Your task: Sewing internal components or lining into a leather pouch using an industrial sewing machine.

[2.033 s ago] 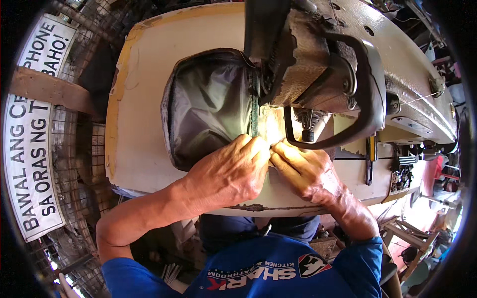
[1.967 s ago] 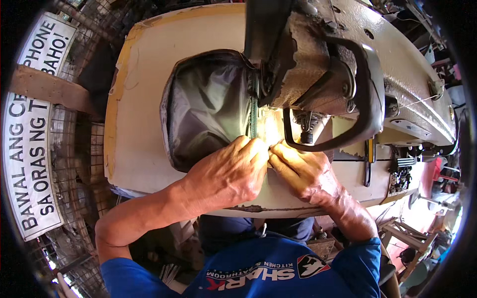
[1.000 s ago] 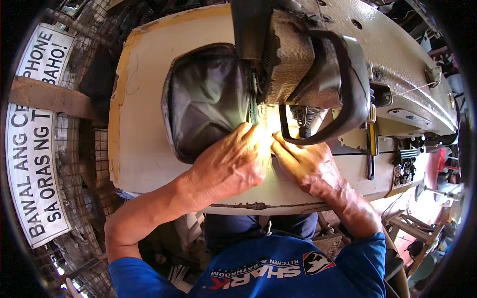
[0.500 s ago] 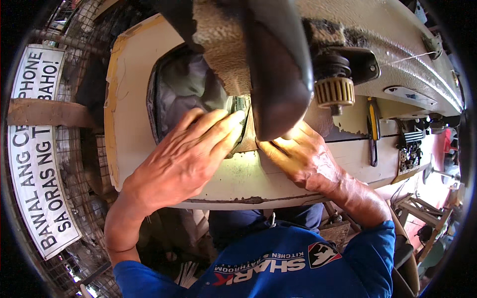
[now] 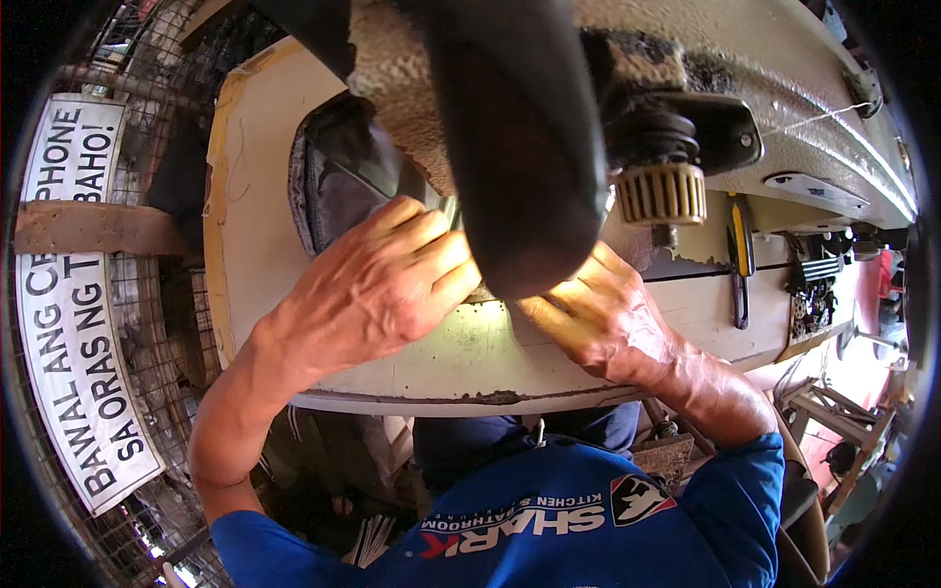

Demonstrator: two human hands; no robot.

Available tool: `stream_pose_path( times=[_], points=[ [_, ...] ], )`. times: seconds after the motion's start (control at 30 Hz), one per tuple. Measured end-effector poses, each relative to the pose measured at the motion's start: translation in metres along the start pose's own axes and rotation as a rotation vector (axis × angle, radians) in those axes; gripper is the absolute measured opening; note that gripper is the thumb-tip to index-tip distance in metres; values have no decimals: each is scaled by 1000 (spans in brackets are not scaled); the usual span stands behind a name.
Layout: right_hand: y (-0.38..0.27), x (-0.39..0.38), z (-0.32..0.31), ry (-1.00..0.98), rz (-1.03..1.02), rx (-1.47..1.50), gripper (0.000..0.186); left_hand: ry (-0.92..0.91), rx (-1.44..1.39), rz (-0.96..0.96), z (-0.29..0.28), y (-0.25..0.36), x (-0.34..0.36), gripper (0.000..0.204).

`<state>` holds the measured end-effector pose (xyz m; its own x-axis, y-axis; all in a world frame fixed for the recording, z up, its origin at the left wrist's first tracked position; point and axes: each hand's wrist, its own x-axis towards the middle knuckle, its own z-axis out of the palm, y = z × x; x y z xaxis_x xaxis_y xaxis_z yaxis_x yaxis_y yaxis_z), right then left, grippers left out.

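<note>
Fingers bend downward, any pinch hidden: left hand over a dark, creased, shiny bag, right hand apart.

Dark cloth piece: grey to black, faintly shiny, creased, with paler streaks where light catches it.
Edge band: thicker, curving around the left side like a raised rim.
Place: on the pale table, just beyond my left hand, whose fingers overlap its near right part.
Right end: hidden from me behind the machine head; I cannot tell its pose.
</note>
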<state>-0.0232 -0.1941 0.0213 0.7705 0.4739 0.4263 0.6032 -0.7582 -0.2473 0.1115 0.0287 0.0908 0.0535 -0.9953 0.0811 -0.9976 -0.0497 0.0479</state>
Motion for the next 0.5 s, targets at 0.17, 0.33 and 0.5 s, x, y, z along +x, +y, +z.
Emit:
stream_pose_path(
  times=[0.17,0.33,0.5],
  points=[
    [0,1,-2,-16,-19,-24,46,52,-23,32,18,-7,2,31],
    [1,1,-3,-33,-28,-47,47,45,-145,27,20,-7,-3,33],
    [1,0,-2,6,-12,20,46,44,-96,0,21,-3,-5,22]
  ],
)
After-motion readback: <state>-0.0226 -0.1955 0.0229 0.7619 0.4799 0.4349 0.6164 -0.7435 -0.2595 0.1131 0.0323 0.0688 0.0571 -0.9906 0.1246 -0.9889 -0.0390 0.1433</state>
